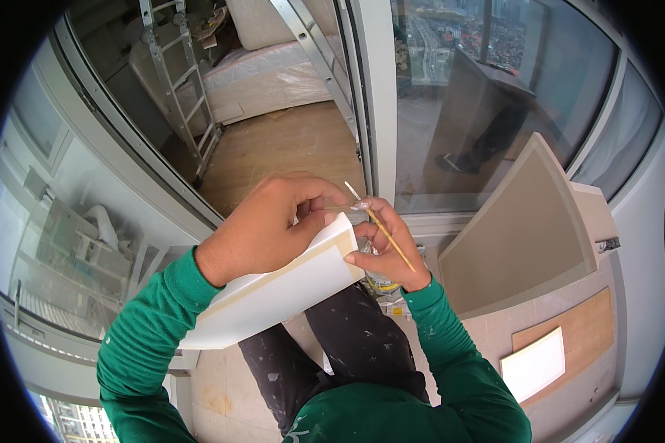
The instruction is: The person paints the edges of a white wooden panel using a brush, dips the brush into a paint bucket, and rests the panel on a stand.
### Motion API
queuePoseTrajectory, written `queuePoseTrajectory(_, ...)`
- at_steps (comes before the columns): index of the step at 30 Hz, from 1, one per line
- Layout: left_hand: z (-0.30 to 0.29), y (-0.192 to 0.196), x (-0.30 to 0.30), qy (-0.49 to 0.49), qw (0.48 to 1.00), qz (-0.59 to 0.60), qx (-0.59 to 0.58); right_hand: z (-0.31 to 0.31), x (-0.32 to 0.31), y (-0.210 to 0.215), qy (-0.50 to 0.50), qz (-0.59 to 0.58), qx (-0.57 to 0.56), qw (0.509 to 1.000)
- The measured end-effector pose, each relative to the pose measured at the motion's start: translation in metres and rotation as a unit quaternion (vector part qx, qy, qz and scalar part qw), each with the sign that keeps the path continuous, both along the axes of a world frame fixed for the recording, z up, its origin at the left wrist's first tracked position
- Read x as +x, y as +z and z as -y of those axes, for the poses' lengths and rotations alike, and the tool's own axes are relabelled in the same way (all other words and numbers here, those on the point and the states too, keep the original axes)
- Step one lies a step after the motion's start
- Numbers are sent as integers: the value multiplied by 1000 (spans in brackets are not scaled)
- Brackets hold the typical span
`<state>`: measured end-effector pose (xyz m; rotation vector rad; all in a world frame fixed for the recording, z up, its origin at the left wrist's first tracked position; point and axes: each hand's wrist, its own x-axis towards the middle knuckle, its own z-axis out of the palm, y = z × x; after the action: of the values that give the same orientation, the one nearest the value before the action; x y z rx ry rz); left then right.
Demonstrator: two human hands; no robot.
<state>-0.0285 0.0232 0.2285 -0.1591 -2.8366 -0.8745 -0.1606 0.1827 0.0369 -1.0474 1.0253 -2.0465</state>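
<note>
A long white panel [288, 295] with tan bands along its edges lies slantwise across my lap. My left hand [273, 221] is closed above its upper edge, the fingers pinching a thin tan strip [341, 208] that runs toward my right fingers. At the panel's right end, my right hand [391, 251] holds a thin paintbrush [393, 241] with a yellowish handle and white tip. The right thumb presses on the panel's corner. White smears show on the right fingertips. Below that hand, partly hidden, stands a can [380, 284] with a yellow-marked label.
On the right a large beige panel [517, 229] leans against the window. A small white panel [536, 363] rests by a brown board [595, 325] on the floor. Ahead, a sliding-door frame [373, 111] borders a room with a metal ladder [188, 88] and a plastic-wrapped mattress [273, 77].
</note>
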Motion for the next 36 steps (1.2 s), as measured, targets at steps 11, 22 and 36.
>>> queuePoseTrajectory(11,17,-39,21,22,997,-54,56,2,-5,0,-50,-124,-5,991)
queuePoseTrajectory(22,15,-39,18,39,998,11,54,-47,-102,-95,-121,54,193,972)
queuePoseTrajectory(36,18,-44,7,44,997,8,63,32,-153,-328,-60,-410,540,732)
